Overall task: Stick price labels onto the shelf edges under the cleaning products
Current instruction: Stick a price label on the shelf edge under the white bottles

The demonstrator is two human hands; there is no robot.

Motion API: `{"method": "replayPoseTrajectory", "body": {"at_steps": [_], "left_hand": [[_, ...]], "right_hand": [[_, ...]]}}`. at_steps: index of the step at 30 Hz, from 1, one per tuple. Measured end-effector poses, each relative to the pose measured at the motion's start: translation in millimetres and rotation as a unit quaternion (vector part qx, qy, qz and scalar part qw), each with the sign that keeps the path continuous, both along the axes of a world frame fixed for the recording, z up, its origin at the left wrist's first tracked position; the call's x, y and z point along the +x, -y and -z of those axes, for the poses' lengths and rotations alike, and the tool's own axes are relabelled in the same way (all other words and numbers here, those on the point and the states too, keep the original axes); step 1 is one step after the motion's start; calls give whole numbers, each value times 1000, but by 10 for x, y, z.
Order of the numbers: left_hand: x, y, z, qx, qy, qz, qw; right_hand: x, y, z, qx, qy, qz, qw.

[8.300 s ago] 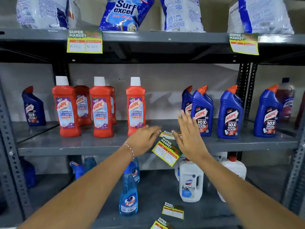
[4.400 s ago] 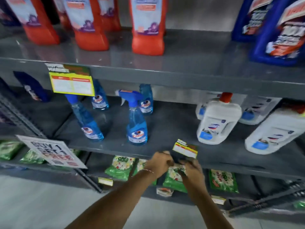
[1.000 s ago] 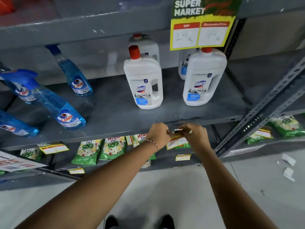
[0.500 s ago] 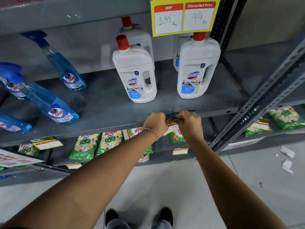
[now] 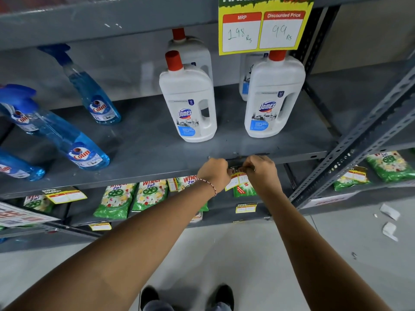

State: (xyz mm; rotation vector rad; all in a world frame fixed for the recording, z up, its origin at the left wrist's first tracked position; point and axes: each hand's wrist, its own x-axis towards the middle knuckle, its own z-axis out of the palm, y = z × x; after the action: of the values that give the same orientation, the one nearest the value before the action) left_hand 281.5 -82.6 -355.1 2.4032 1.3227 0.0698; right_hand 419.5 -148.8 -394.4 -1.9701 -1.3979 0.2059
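A small yellow price label [image 5: 237,178] hangs at the front edge of the grey shelf [image 5: 143,173], below two white Domex bottles [image 5: 188,102] [image 5: 274,95]. My left hand [image 5: 214,171] and my right hand [image 5: 260,170] both pinch the label's top against the shelf edge, one on each side. Most of the label's upper part is hidden by my fingers. A large yellow label [image 5: 262,25] with "198" and "99" is stuck on the shelf edge above. Another yellow label [image 5: 65,195] sits on the same shelf edge at the left, under the blue Colin spray bottles [image 5: 74,144].
Green Wheel sachets [image 5: 132,197] lie on the lower shelf with small labels [image 5: 246,207] on its edge. A slanted perforated steel upright [image 5: 354,142] crosses at the right. White paper scraps [image 5: 389,221] lie on the floor. My shoes [image 5: 186,295] are below.
Over the last second both hands rose with the label from just below the shelf to its front edge. The view came closer to the Domex shelf.
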Motion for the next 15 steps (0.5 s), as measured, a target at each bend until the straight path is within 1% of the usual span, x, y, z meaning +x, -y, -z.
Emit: {"method": "replayPoseTrajectory", "body": {"at_steps": [3, 5, 9, 12, 15], "left_hand": [[8, -23, -25, 7, -12, -2, 1000], [-6, -22, -27, 29, -30, 11, 999], [-86, -18, 14, 108, -79, 87, 987], [-141, -21, 43, 136, -98, 131, 977], [-175, -21, 61, 161, -100, 155, 970]], "right_hand": [[-30, -17, 28, 5, 11, 16, 1000], [-47, -12, 38, 8, 11, 24, 1000], [-51, 17, 48, 21, 33, 20, 999], [-51, 27, 59, 28, 55, 14, 998], [-63, 54, 72, 40, 66, 17, 997]]}}
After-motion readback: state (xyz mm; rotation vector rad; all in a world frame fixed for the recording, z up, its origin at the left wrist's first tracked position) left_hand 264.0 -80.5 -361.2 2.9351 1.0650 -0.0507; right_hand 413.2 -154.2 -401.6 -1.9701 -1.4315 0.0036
